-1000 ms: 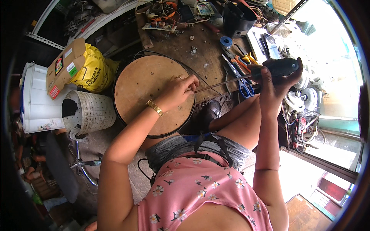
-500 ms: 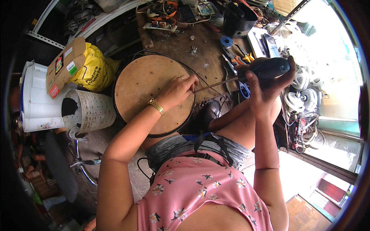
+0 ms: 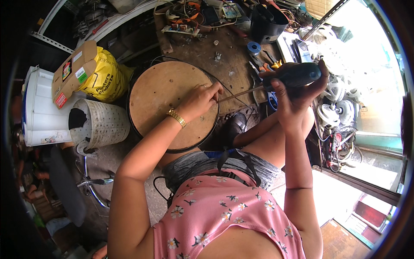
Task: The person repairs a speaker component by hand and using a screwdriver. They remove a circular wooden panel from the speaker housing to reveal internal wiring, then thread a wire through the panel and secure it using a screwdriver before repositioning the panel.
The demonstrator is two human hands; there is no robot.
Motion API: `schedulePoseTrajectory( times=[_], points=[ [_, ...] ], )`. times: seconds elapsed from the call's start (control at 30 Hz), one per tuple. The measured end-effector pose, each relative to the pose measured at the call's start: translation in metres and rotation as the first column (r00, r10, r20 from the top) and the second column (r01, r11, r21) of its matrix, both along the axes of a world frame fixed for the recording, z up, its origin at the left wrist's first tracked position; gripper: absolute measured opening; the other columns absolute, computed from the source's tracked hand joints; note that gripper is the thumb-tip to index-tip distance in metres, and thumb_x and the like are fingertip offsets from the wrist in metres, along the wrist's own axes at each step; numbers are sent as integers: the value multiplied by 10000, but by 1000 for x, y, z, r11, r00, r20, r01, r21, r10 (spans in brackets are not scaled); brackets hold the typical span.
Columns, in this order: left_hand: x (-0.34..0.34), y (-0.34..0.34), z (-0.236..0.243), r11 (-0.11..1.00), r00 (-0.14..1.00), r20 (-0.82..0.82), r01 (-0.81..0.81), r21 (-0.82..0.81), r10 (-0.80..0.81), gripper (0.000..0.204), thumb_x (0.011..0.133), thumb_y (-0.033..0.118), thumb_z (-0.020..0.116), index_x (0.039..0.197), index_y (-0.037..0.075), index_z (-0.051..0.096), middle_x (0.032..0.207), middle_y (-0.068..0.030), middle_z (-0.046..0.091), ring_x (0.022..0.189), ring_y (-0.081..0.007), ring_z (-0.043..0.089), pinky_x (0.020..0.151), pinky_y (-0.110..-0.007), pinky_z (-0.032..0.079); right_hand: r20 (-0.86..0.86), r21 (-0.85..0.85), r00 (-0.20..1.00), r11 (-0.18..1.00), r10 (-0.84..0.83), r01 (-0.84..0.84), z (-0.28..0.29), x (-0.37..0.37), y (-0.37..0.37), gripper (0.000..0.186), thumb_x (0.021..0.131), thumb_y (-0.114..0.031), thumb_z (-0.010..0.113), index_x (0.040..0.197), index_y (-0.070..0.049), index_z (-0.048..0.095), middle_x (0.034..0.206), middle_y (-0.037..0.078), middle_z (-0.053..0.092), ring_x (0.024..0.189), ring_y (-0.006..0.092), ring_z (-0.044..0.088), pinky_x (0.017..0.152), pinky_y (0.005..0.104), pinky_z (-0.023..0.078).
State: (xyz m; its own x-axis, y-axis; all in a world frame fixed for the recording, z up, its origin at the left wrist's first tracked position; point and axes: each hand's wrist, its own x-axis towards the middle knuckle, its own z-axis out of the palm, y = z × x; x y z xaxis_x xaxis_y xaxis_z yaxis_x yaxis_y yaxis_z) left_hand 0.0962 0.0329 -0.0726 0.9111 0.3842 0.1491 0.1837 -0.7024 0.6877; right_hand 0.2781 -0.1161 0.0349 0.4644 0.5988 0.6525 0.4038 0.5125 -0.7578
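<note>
A round wooden disc (image 3: 157, 101) with a black rim leans in front of my lap, dotted with small dark holes or screws. My left hand (image 3: 199, 101), a gold bracelet at its wrist, rests on its right part, fingertips pinched together at the edge; what they grip is too small to make out. In my right hand (image 3: 297, 102) is a screwdriver (image 3: 304, 77) with a thick dark handle. Its long thin shaft points left, and the tip meets the disc's edge by my left fingertips.
Pliers (image 3: 272, 64), blue-handled scissors (image 3: 272, 101) and a blue spool (image 3: 253, 48) lie on the wooden bench (image 3: 194, 49). A black container (image 3: 268, 23) stands behind. To the left are a perforated bucket (image 3: 105, 123), a yellow bag (image 3: 103, 77) and a white bin (image 3: 45, 108). White motor-like parts (image 3: 336, 112) fill the right side.
The screwdriver's handle and my right hand have shifted very slightly left. My left hand keeps its place at the disc's edge.
</note>
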Motion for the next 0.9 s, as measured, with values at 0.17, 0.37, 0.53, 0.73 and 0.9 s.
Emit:
schedulePoseTrajectory(
  times=[0.17, 0.37, 0.53, 0.73, 0.9],
  points=[
    [2, 1, 1, 1000, 1000, -15, 23, -7, -23, 267, 762, -55, 659, 965, 49, 520, 801, -89, 659, 799, -255, 673, 710, -359, 524, -22, -15, 1000, 1000, 20, -21, 1, -2, 0, 944, 833, 95, 652, 1460, -165, -3, 1110, 162, 525, 914, 260, 647, 829, 422, 562],
    [0, 10, -4, 1000, 1000, 10, -6, -14, 6, 152, 789, -41, 614, 926, 21, 587, 833, -98, 639, 798, -226, 655, 717, -332, 524, 83, -130, 995, 991, 54, -43, 17, 11, -14, 711, 883, 48, 600, 1434, -22, 156, 1294, 200, 449, 1176, 298, 547, 926, 408, 516],
    [13, 38, 14, 992, 998, 2, -69, 110, 69, 138, 816, 1, 599, 952, 21, 614, 891, -93, 616, 812, -227, 636, 737, -343, 511, 249, -371, 956, 927, 159, -57, 72, 40, -31, 386, 829, -14, 692, 1160, 2, 494, 1160, 130, 551, 1024, 286, 639, 870, 346, 532],
    [50, 96, -10, 958, 982, 28, -189, 217, 187, 156, 806, 64, 687, 946, 31, 626, 912, -106, 619, 848, -267, 632, 764, -363, 509, 710, -500, 611, 862, 349, 89, 119, 35, -11, 214, 851, -82, 627, 1059, -42, 593, 1007, 148, 560, 830, 368, 606, 737, 433, 468],
    [84, 112, -39, 918, 938, -64, -316, 241, 340, 236, 748, 137, 767, 922, 40, 640, 945, -126, 631, 892, -304, 630, 802, -388, 511, 572, -801, 566, 551, 594, 232, 137, 31, -9, 282, 844, -48, 579, 1125, -33, 555, 1099, 145, 559, 976, 341, 595, 844, 403, 453]
  ],
)
